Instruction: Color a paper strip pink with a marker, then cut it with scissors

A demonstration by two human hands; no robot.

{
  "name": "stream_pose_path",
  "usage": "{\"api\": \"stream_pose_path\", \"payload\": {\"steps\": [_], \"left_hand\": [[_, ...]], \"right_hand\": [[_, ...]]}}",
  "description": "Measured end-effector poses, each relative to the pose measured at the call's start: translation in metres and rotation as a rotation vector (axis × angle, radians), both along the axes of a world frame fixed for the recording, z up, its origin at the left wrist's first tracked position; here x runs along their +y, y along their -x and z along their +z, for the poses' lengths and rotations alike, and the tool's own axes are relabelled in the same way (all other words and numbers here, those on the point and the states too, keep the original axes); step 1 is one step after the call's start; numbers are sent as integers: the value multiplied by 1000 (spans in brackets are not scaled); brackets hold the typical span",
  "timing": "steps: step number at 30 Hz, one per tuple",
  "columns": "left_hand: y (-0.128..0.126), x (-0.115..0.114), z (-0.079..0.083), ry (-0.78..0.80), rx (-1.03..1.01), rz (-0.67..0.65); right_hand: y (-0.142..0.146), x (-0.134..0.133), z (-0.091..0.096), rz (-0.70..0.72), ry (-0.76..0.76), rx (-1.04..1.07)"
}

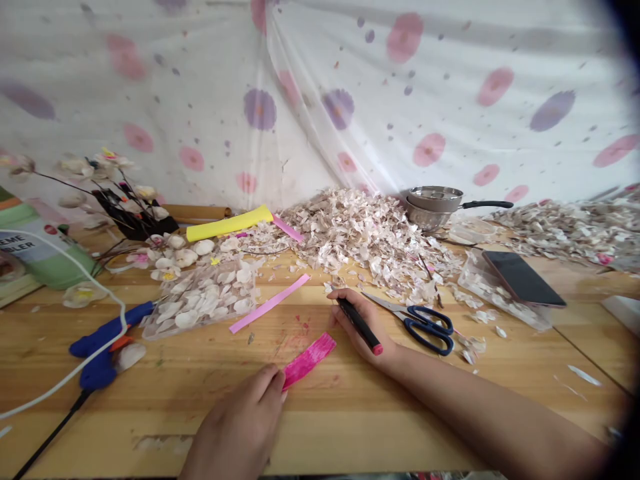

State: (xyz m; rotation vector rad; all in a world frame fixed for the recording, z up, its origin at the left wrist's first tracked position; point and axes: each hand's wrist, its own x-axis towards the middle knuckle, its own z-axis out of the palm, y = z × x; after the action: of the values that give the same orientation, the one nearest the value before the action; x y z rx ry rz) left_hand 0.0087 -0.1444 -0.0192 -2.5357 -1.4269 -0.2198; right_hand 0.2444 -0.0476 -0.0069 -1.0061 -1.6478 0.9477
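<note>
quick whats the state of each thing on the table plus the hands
left hand: fingers on the end of the deep pink strip
deep pink strip: flat on the table, colouring uneven
right hand: gripping the black marker
black marker: held, pink end showing
scissors: blades closed, lying on the table
blue glue gun: lying on its side
phone: screen dark, resting on a clear plastic box
saucepans: stacked
</note>
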Motion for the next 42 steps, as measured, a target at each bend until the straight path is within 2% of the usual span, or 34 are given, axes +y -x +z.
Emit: {"api": "stream_pose_path", "payload": {"steps": [4,7,9,13,15,16,21,24,26,28,30,32,37,42], "left_hand": [[1,-2,-8,9,-14,-73],[0,-2,-3,55,-176,-103],[-1,1,9,195,-366,-65],[1,15,35,573,-743,88],[1,25,43,682,-788,127],[0,30,45,688,-757,139],[1,39,36,472,-393,191],[9,33,24,198,-222,190],[14,26,17,-65,-169,81],[15,20,12,-214,-125,-101],[14,16,9,-263,-79,-264],[11,14,6,-288,-41,-348],[8,10,-5,-283,-38,-322],[8,4,-21,-320,-74,-275]], "right_hand": [[0,0,-1,2,8,5],[0,-2,2,-8,2,9],[0,-3,4,-29,-7,15],[-1,-3,4,-107,6,44],[-1,-1,0,-146,27,61],[-1,1,-1,-161,39,70],[1,6,-3,-189,84,86],[2,5,2,-180,93,77],[3,2,4,-165,94,69],[4,0,6,-145,91,55],[5,-3,6,-129,84,31],[5,-5,7,-121,70,2],[6,-12,16,-116,12,-69],[18,-48,36,-132,40,-117]]}}
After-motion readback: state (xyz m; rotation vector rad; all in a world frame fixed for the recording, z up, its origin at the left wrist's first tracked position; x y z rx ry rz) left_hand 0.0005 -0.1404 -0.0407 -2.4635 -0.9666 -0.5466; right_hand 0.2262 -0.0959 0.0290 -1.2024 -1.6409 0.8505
